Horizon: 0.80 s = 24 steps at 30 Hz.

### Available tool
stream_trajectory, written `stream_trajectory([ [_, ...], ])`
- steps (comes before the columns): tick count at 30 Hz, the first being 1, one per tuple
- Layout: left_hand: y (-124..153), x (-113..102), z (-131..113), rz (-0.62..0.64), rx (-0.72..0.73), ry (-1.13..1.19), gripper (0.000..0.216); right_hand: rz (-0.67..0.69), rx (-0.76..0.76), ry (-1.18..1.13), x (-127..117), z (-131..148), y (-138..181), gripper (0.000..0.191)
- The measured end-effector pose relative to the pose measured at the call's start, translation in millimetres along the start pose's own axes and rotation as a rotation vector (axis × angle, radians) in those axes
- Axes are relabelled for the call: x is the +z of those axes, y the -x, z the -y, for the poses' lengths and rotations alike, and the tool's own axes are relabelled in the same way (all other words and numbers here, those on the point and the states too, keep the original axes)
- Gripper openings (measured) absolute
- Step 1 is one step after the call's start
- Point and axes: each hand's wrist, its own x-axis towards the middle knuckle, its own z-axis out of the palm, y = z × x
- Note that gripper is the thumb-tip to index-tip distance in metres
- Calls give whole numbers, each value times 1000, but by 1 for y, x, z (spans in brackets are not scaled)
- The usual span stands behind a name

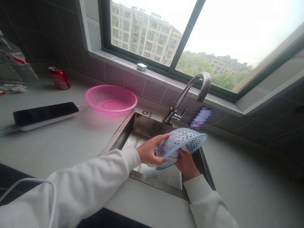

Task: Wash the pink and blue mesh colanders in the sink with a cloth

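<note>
My left hand point(150, 149) grips the rim and side of a light blue plastic basket point(187, 134) with a pattern of small holes. The basket is tilted on its side above the stainless steel sink point(140, 133), its mouth facing down and toward me. My right hand point(186, 163) reaches into the mouth, its fingers closed against a whitish soft cloth point(174, 156) that lies against the inner wall. The rim partly covers the cloth, and the right fingertips are hidden.
A chrome faucet point(184, 95) arches behind the basket. A pink basket point(110, 101) stands left of the sink. Farther left are a black phone-like device point(46, 114) with a cable, a red can point(59, 78) and a plastic bottle point(17, 63). A small box point(142, 66) sits on the windowsill.
</note>
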Motion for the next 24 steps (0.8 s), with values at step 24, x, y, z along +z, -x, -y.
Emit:
stream_trajectory([
  [24, -1, -4, -4, -16, -43, -101, 112, -71, -140, -43, -13, -1, -13, 57],
])
